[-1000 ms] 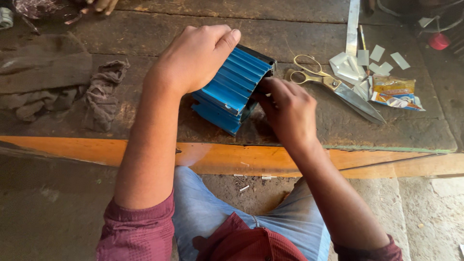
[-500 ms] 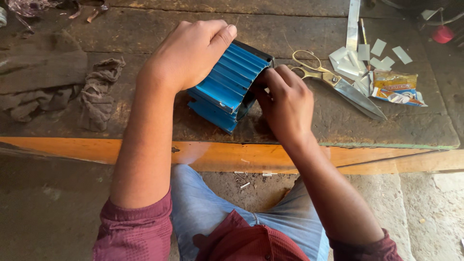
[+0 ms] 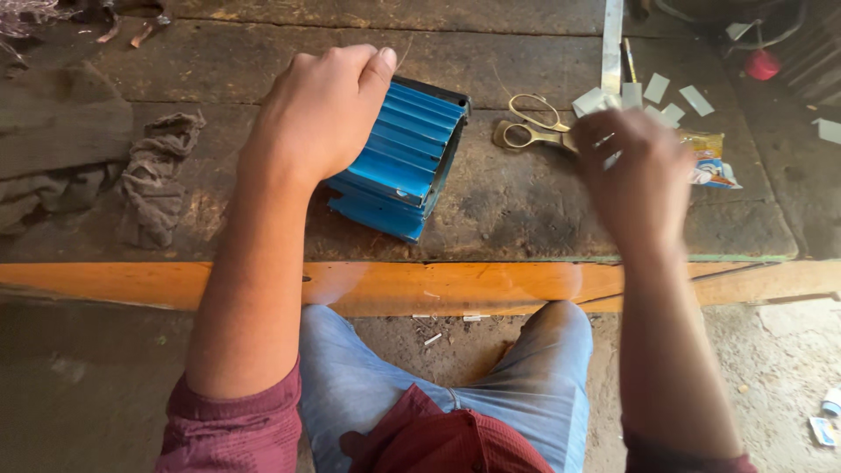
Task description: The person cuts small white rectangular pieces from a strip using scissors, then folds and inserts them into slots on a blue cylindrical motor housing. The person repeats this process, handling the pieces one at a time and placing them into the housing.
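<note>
**Blue finned housing under the left hand; right hand over the scissors and paper slips**

Left hand: fingers curled down and closed over the top left part of the blue finned metal housing, thumb tip showing at the upper edge. The grip is firm, with the palm resting on the ribs.

Blue finned metal housing: a ribbed cylinder body lying on its side on the worn wooden workbench, open dark end turned toward the right and away from the person. It sits near the bench's front orange edge, left of centre.

Right hand: blurred in the frame, raised over the bench to the right of the housing and apart from it. Whether its fingers are open or closed cannot be told, and nothing can be made out in them.

Just beside the right hand: a pair of scissors with brass-coloured loops, lying flat; a scatter of small white paper slips; a yellow printed packet, partly hidden behind the hand; a thin metal strip running toward the bench's far side.

Left part of the bench: a crumpled grey rag.

Below the bench: the person's knees in blue jeans, maroon sleeves on both arms.
</note>
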